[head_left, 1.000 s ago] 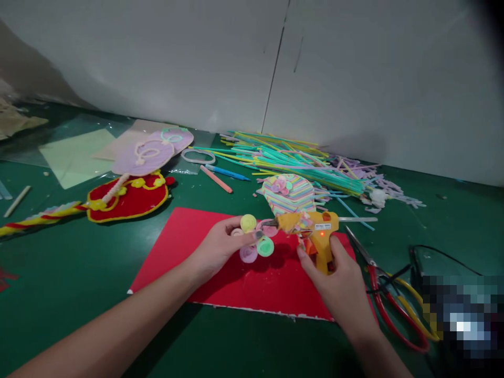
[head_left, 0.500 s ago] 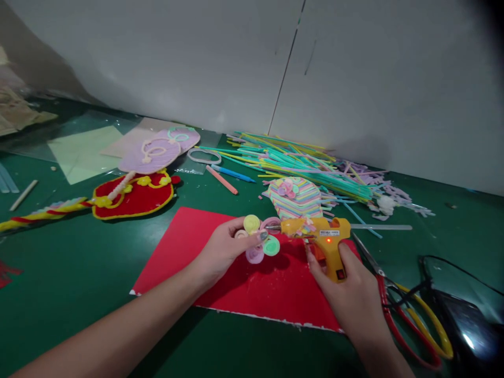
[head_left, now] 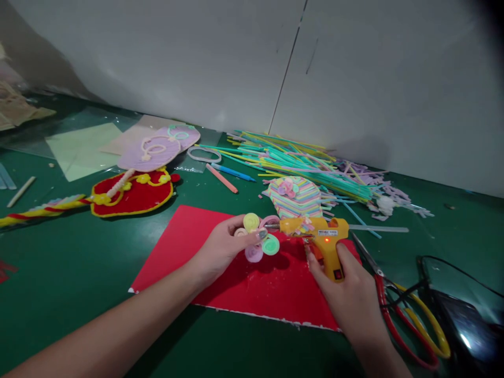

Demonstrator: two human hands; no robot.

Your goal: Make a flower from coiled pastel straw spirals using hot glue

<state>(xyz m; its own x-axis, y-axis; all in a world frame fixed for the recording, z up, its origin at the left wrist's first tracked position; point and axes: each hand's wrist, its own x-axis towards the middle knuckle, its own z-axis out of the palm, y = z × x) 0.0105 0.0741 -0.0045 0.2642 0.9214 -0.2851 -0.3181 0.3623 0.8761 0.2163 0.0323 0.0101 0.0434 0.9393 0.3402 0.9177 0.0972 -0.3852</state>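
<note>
A flower of coiled pastel discs (head_left: 270,244), in yellow, pink, green and lilac, is pinched between the thumb and fingers of my left hand (head_left: 224,247). My right hand (head_left: 352,289) grips the handle of a yellow glue gun (head_left: 333,252), whose small light glows orange. The gun's nozzle points left and meets the flower near its pink coil. A clear glue stick (head_left: 380,229) juts from the gun's rear. Both hands are above a red board (head_left: 252,289) with chipped white edges.
Scissors (head_left: 397,320) and a black device (head_left: 460,325) lie at the right. Behind are a striped fan shape (head_left: 299,198), a heap of pipe cleaners (head_left: 291,160), a pink marker (head_left: 222,178) and a blue pen (head_left: 232,172). At left rest a red fan (head_left: 137,199) and purple fans (head_left: 157,149).
The view has shifted very slightly. Both hands, the flower and the glue gun keep nearly the same places, with the nozzle still at the flower.
</note>
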